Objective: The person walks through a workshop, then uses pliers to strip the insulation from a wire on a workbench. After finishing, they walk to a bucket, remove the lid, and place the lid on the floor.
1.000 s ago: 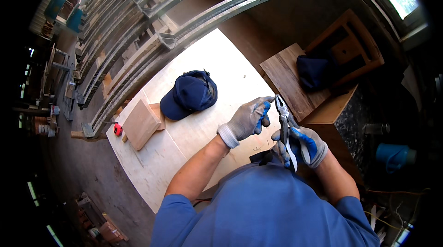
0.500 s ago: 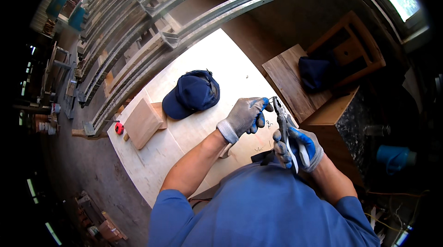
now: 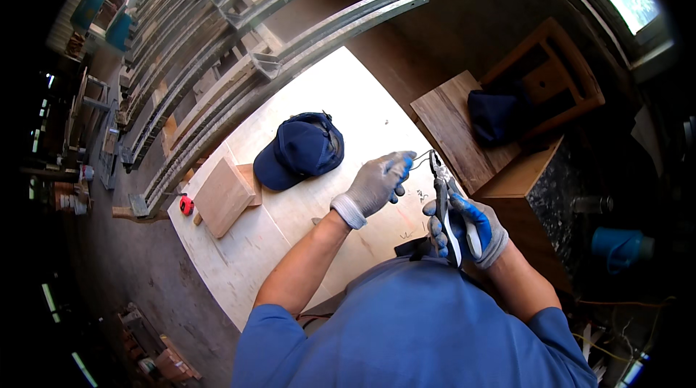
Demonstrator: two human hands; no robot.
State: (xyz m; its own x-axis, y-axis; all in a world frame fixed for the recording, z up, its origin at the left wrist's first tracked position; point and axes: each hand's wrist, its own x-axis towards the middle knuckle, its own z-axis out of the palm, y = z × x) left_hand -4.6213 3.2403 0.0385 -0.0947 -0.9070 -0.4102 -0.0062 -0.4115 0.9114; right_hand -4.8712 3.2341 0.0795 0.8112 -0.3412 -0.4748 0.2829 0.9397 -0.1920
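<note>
Both hands wear grey gloves with blue palms. My right hand (image 3: 475,228) is wrapped round the pale handles of a pair of pliers (image 3: 441,184), whose dark jaws point away from me. A thin bent wire (image 3: 421,161) runs from the jaws to my left hand (image 3: 378,179), which pinches its other end between thumb and fingers. The two hands are a short way apart above the pale table (image 3: 355,91). Left of my left hand lies a navy cap (image 3: 299,150), with its brim toward the left.
Wooden blocks (image 3: 226,196) and a red tape measure (image 3: 186,205) lie at the table's left side. Long metal clamp bars (image 3: 341,22) stretch along its far left. To the right stand a wooden board (image 3: 464,127), a chair (image 3: 562,76) with dark cloth, and a blue container (image 3: 620,247).
My left hand has moved a little to the left, away from the jaws, so more wire shows between hand and pliers. The pliers have stayed nearly in place.
</note>
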